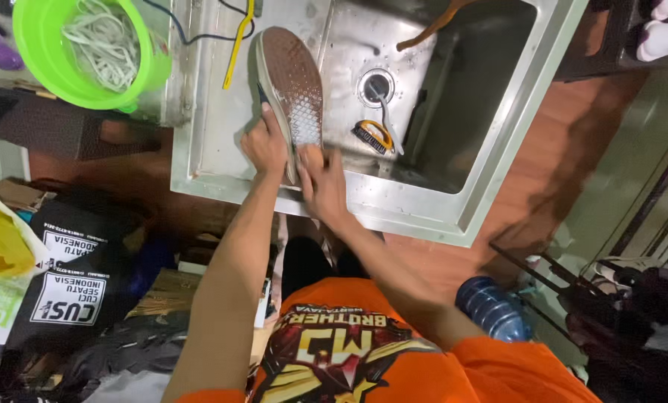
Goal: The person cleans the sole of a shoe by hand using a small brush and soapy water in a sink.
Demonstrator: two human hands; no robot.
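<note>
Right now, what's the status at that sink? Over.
Left hand grips the shoe at its heel, sole up. Right hand on the heel end too, grip unclear. Brush lies loose in the sink by the drain. Nothing in the way.

Sole-up shoe (293, 89) with brown waffle tread and pale rim, tilted on edge in the steel sink.
</note>
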